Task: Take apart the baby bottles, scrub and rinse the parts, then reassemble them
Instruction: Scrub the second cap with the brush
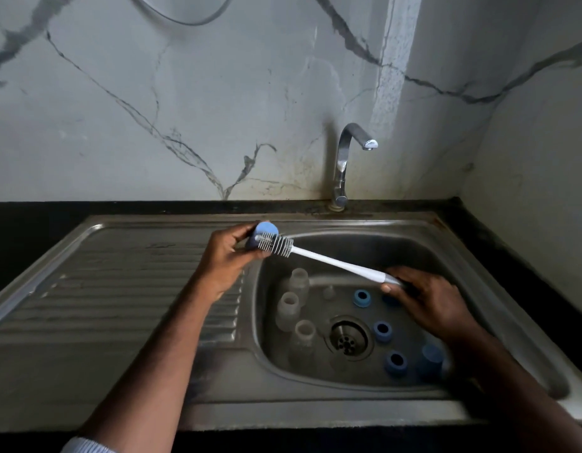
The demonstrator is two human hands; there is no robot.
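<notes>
Scrub step in hand, I judge: left hand (224, 256), frame centre, fingers curled round blue cap (265, 233); right hand (428, 300), right of centre, grips brush (319, 256) handle end, bristles against cap. Next I'd call for turning cap under bristles, then rinse at tap (343, 165). Bottles (292, 308) and rings (382, 330) lie in sink (498, 308), below both hands.

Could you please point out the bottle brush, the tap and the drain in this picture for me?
bottle brush (276, 244): head view, on the grey bristle head.
tap (342, 158): head view, on the upright chrome neck.
drain (346, 340): head view, on the metal strainer at the bottom of the sink.
</notes>
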